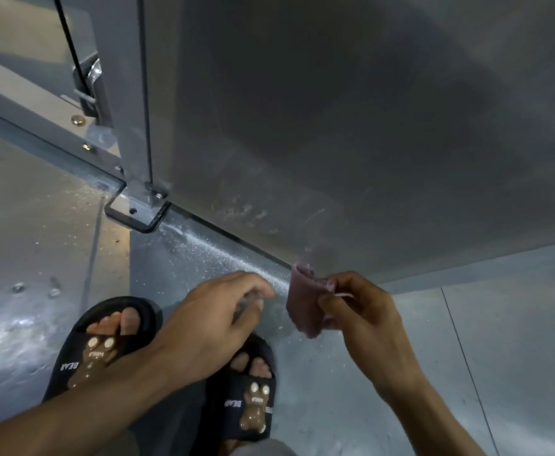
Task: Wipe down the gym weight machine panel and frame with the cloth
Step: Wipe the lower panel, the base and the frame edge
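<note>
Head view, looking steeply down along the machine.

Right hand [358,311]: fingers curled, thumb and fingertips pinching a small purple cloth [304,301] by its right side. The cloth is folded or bunched; its upper end sits at the bottom edge of the grey panel [335,126], and whether it touches the edge I cannot tell. The rest hangs over the floor [467,357].

Left hand [213,327]: fingers loosely curved and slightly apart, holding nothing, fingertips just left of the cloth and not touching it. It hovers above the floor strip in front of the panel.

Panel: large, flat, grey, fills the upper right of the view — faint scratch marks and pale smudges near its lower edge. Left of it stands a grey upright frame post [128,93], ending in a bolted foot plate [134,212] on the floor. A lower frame rail [39,106] runs off to the left from the post, with bolts showing, and a black cable [69,44] runs down behind it.

Floor along the panel's base carries a pale speckled band — dust or glare, cannot tell which.

Below the hands: two feet in dark slides [105,343] with a brown bear figure and the word BEAR on each.
</note>
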